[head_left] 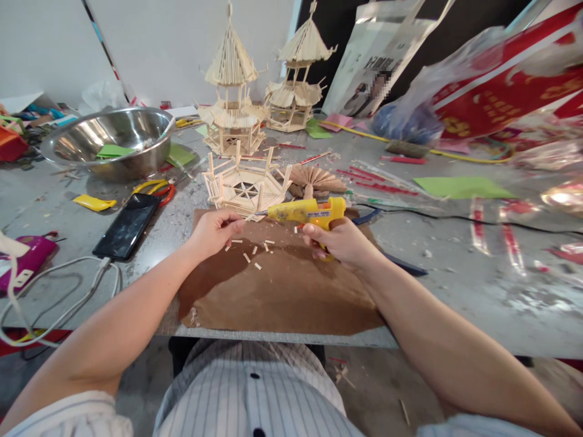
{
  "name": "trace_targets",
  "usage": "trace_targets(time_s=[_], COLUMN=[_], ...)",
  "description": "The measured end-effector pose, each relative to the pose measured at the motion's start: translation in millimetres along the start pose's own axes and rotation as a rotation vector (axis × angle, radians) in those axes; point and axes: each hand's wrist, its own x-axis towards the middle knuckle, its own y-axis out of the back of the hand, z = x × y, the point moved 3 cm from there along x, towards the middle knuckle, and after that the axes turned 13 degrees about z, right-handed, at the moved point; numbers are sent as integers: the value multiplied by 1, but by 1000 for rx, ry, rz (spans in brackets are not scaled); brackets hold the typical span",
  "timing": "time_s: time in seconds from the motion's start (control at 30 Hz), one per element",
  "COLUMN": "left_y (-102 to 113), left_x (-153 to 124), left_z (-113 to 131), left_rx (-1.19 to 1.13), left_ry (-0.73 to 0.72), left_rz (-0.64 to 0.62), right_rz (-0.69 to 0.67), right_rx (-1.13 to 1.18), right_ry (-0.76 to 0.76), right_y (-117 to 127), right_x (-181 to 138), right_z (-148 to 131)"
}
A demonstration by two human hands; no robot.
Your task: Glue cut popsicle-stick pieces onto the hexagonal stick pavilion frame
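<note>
My right hand [334,240] is wrapped round the handle of a yellow hot glue gun [298,210], its nozzle pointing left. Close to the nozzle tip, my left hand [214,233] pinches a small wooden stick [252,217], partly covered by the fingers. Just behind both hands stands a six-sided wooden stick frame [246,182] with upright posts. Several short cut pieces of wood [255,249] lie scattered on a brown board [282,297] below the hands. Blue-handled pliers [403,264] rest partly behind my right hand.
Two wooden pagoda models [232,115] stand at the back. To the left are a steel bowl [150,142], a phone [127,226] on a white cable and a purple power bank [31,258]. A black cord [455,216] runs right, near green paper [462,187] and plastic bags.
</note>
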Motion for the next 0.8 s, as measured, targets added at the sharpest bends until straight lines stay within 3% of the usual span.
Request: trace_targets(time_s=[0.8], left_y=[-2], left_x=[-1], left_z=[-2], left_rx=[-96], left_ry=[124], left_rz=[16], right_rz=[12], right_rx=[-25], right_ry=[19], right_y=[-3], right_x=[-2], right_z=[-1])
